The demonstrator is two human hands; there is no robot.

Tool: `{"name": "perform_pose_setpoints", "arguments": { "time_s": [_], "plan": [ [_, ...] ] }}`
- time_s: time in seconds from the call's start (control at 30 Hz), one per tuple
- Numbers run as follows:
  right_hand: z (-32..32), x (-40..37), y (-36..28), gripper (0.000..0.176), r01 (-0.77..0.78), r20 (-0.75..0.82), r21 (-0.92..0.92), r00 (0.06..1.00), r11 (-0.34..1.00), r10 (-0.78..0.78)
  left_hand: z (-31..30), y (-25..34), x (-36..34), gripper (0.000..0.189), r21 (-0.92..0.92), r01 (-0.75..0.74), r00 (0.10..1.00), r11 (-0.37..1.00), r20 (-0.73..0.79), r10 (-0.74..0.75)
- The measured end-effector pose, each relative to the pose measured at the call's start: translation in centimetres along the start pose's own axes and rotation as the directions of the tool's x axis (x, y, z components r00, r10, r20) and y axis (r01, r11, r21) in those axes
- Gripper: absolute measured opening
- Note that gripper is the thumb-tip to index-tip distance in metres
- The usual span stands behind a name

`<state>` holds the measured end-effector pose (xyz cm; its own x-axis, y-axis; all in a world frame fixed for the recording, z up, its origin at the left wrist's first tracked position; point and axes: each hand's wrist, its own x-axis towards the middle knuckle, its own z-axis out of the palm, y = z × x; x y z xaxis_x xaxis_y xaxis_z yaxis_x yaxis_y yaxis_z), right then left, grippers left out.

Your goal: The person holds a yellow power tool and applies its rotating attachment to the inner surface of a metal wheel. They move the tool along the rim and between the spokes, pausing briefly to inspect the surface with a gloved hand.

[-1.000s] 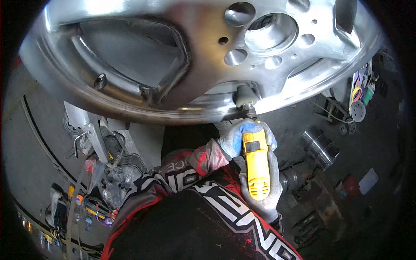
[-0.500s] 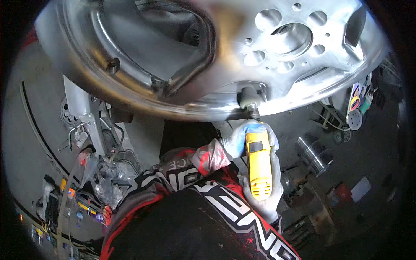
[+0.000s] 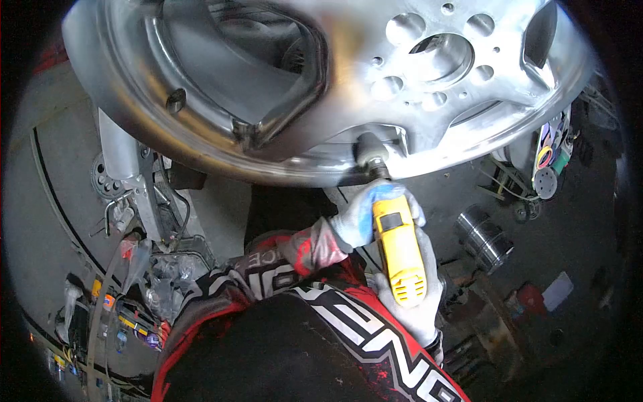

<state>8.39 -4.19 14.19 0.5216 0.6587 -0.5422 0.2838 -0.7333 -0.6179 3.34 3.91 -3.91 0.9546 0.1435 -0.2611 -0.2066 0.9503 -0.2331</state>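
Observation:
Both gloved hands are wrapped round a yellow die grinder point(image 3: 400, 251) with a dark label panel on its body. My left hand point(image 3: 355, 218), in a grey and blue glove, closes round its front end near the collet. Farther back, my right hand point(image 3: 425, 315) supports the rear vented end from beneath and from the right side. A grey cylindrical bit point(image 3: 370, 149) on the grinder's shaft reaches into a spoke opening, right at the inner lip of a bare silver alloy wheel point(image 3: 295, 141). The wheel stands tilted before me, its hub holes at upper right.
On the floor to the right sit a shiny metal cylinder point(image 3: 485, 239) and a rack with sanding discs point(image 3: 545, 182). At left are a grey metal stand point(image 3: 137, 174), plastic bags point(image 3: 164, 288) and assorted tools. A hose point(image 3: 100, 315) runs along the left floor.
The grinder's front end and bit have swung left along the wheel's lip, with both hands following. The wheel appears slightly shifted left in view.

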Motion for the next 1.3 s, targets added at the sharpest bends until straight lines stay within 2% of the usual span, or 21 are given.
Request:
{"name": "perform_pose_setpoints", "arguments": {
  "time_s": [0.1, 0.2, 0.3, 0.37, 0.47, 0.63, 0.7, 0.83, 0.9, 1.07, 1.13, 1.23, 1.3],
  "plan": [
    [0.0, -0.2, 0.0, 0.084, -0.028, -0.023, 0.047, 0.999, 0.999, 0.029, 0.1, -0.6, 1.1, 0.051, -0.090, 0.023, 0.999, 0.996, 0.039, -0.019],
    [0.1, -0.3, 0.4, 0.082, -0.056, -0.010, 0.105, 0.998, 0.993, 0.057, 0.4, 0.1, 0.2, 0.050, -0.051, -0.036, 0.996, 0.998, 0.077, 0.040],
    [0.2, -0.2, -0.2, 0.082, -0.083, 0.032, 0.107, 0.996, 0.991, 0.080, 0.0, -0.1, 0.6, 0.049, -0.088, -0.009, 0.996, 0.996, 0.090, 0.016],
    [0.4, -0.2, -0.3, 0.083, -0.063, -0.036, 0.154, 0.997, 0.986, 0.069, 0.3, -0.2, 1.0, 0.048, -0.099, 0.013, 0.998, 0.995, 0.060, -0.007],
    [0.4, -0.5, 0.1, 0.084, -0.066, -0.030, 0.128, 0.997, 0.990, 0.070, 0.8, 0.0, 0.9, 0.053, 0.033, 0.046, 0.999, 0.998, 0.002, -0.046],
    [1.3, -0.4, -0.1, 0.084, -0.060, 0.022, 0.126, 0.998, 0.990, 0.058, -0.6, 0.7, -1.2, 0.053, 0.006, -0.030, 0.999, 1.000, 0.042, 0.029],
    [1.8, -0.1, -1.0, 0.085, 0.043, 0.067, -0.003, 0.997, 0.999, -0.043, -0.9, 1.2, -2.2, 0.053, -0.027, -0.061, 0.996, 0.998, 0.059, 0.062],
    [2.1, 0.1, -0.9, 0.086, 0.109, 0.108, -0.046, 0.989, 0.993, -0.104, -0.7, 2.3, -3.8, 0.054, -0.050, -0.057, 0.998, 0.997, 0.009, 0.058],
    [2.3, 0.2, -0.9, 0.086, 0.113, 0.111, -0.019, 0.988, 0.993, -0.110, -0.4, 2.5, -4.2, 0.053, 0.111, -0.133, 0.991, 0.985, -0.006, 0.135],
    [2.8, 0.1, -0.6, 0.087, 0.123, 0.113, 0.016, 0.986, 0.992, -0.124, -0.7, 3.0, -4.7, 0.052, 0.090, -0.118, 0.993, 0.989, 0.001, 0.118],
    [3.1, -0.2, -0.3, 0.088, 0.115, 0.106, 0.093, 0.987, 0.989, -0.125, -0.8, 3.3, -4.8, 0.052, 0.087, -0.095, 0.995, 0.992, -0.002, 0.096],
    [3.3, 0.1, -0.3, 0.087, 0.146, 0.106, 0.058, 0.983, 0.988, -0.151, -1.1, 3.6, -5.2, 0.051, 0.092, -0.132, 0.991, 0.987, 0.045, 0.129],
    [3.4, 0.2, -0.8, 0.087, 0.155, 0.105, 0.066, 0.981, 0.986, -0.161, -0.9, 4.1, -5.7, 0.050, 0.197, -0.124, 0.992, 0.973, -0.010, 0.129]
  ]
}}
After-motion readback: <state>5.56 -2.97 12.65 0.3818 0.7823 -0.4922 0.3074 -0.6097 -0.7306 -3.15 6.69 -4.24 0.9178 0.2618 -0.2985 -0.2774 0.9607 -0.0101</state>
